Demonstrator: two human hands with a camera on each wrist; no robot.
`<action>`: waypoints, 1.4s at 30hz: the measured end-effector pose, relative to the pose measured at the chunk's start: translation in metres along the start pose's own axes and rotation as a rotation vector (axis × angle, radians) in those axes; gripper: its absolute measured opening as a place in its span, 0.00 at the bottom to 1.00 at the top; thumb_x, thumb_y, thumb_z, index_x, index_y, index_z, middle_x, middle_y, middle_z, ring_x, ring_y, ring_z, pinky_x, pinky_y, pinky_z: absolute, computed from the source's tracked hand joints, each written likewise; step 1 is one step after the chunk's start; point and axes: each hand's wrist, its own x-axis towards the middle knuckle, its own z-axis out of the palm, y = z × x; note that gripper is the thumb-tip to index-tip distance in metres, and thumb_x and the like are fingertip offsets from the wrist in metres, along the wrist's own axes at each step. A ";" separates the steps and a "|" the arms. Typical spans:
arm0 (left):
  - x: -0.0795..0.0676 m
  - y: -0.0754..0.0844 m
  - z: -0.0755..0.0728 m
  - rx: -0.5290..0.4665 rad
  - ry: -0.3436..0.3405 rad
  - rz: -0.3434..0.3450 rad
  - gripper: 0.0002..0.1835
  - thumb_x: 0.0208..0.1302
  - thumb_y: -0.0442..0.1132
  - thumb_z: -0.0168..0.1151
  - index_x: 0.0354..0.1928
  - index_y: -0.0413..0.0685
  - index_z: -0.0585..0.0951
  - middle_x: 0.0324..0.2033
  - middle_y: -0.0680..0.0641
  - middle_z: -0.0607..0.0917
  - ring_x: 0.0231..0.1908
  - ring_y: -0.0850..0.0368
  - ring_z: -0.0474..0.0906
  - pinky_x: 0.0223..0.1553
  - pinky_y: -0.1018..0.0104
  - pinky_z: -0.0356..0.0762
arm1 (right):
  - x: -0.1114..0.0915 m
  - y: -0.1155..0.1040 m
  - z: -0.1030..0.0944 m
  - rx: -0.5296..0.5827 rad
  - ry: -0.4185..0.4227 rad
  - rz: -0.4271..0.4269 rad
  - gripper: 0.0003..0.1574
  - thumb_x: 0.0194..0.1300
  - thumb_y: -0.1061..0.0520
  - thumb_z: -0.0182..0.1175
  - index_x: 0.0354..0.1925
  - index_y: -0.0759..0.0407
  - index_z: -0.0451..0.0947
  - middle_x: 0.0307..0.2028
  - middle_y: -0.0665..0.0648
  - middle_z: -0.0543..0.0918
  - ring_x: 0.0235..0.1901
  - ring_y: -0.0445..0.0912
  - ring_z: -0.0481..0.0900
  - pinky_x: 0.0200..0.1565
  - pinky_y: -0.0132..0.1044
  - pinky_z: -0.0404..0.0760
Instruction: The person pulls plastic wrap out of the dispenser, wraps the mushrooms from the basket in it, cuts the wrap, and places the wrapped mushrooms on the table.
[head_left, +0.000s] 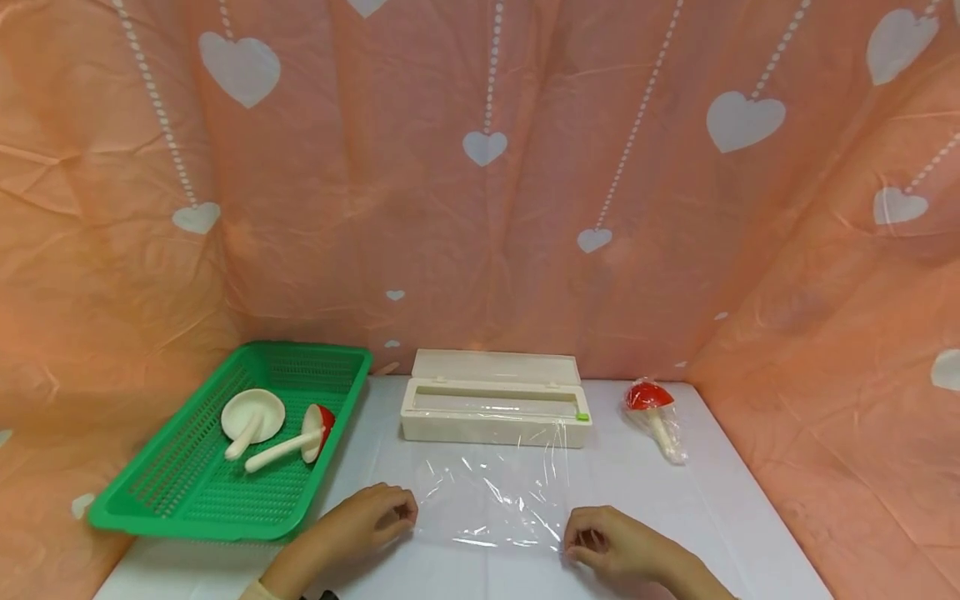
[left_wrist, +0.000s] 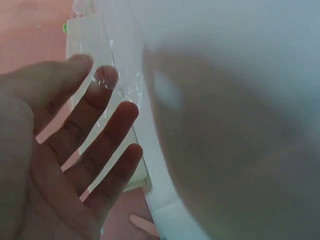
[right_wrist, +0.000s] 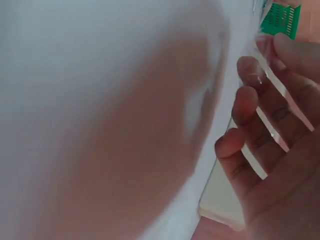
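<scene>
A sheet of clear cling film (head_left: 491, 496) stretches toward me from a white cling film dispenser (head_left: 495, 432), whose lid (head_left: 495, 367) stands raised at the back. My left hand (head_left: 366, 521) pinches the film's near left corner between thumb and index finger. At the near right corner my right hand (head_left: 617, 540) pinches it the same way. In the left wrist view, the film shows as shiny creases over the index fingertip (left_wrist: 106, 77), and the other fingers are spread. In the right wrist view, the fingers (right_wrist: 246, 102) bend loosely beside the pinch.
On the left sits a green basket (head_left: 300, 521) holding two toy mushrooms, one pale side up (head_left: 255, 417) and one with a red cap (head_left: 322, 425). A film-wrapped red toy mushroom (head_left: 651, 398) lies at the right. Heart-printed cloth (head_left: 465, 217) walls the white table (head_left: 720, 500).
</scene>
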 end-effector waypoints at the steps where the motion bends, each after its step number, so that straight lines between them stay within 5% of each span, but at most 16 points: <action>1: -0.001 0.000 0.001 0.006 0.002 0.026 0.08 0.72 0.38 0.70 0.37 0.60 0.81 0.34 0.68 0.80 0.39 0.70 0.74 0.43 0.66 0.77 | -0.001 0.000 0.001 0.005 -0.012 -0.001 0.04 0.75 0.59 0.68 0.41 0.50 0.85 0.32 0.46 0.81 0.34 0.26 0.70 0.34 0.22 0.75; 11: -0.011 -0.002 0.007 0.049 -0.018 0.120 0.09 0.69 0.38 0.72 0.36 0.65 0.84 0.32 0.70 0.79 0.38 0.73 0.72 0.41 0.72 0.73 | -0.002 0.000 0.011 0.017 0.017 0.083 0.07 0.76 0.56 0.67 0.37 0.47 0.86 0.32 0.43 0.81 0.33 0.26 0.70 0.33 0.23 0.75; 18: -0.012 0.007 0.007 0.110 -0.064 0.050 0.06 0.74 0.50 0.70 0.35 0.68 0.87 0.34 0.73 0.78 0.40 0.71 0.72 0.43 0.67 0.74 | -0.003 -0.010 0.016 0.050 0.103 0.327 0.07 0.75 0.51 0.69 0.36 0.46 0.85 0.29 0.36 0.80 0.30 0.28 0.73 0.31 0.27 0.76; 24: -0.011 0.009 0.009 0.169 -0.020 0.056 0.07 0.71 0.49 0.72 0.32 0.67 0.87 0.32 0.71 0.80 0.40 0.69 0.74 0.43 0.65 0.75 | -0.002 -0.015 0.017 0.071 0.143 0.453 0.04 0.75 0.54 0.69 0.41 0.47 0.82 0.29 0.39 0.81 0.30 0.31 0.75 0.33 0.29 0.78; 42: -0.013 0.007 0.014 0.113 -0.069 -0.115 0.13 0.61 0.48 0.80 0.39 0.65 0.82 0.27 0.71 0.72 0.39 0.71 0.69 0.44 0.63 0.71 | -0.009 -0.023 0.020 -0.021 0.104 0.522 0.22 0.65 0.55 0.78 0.53 0.54 0.81 0.34 0.44 0.75 0.33 0.33 0.72 0.36 0.30 0.74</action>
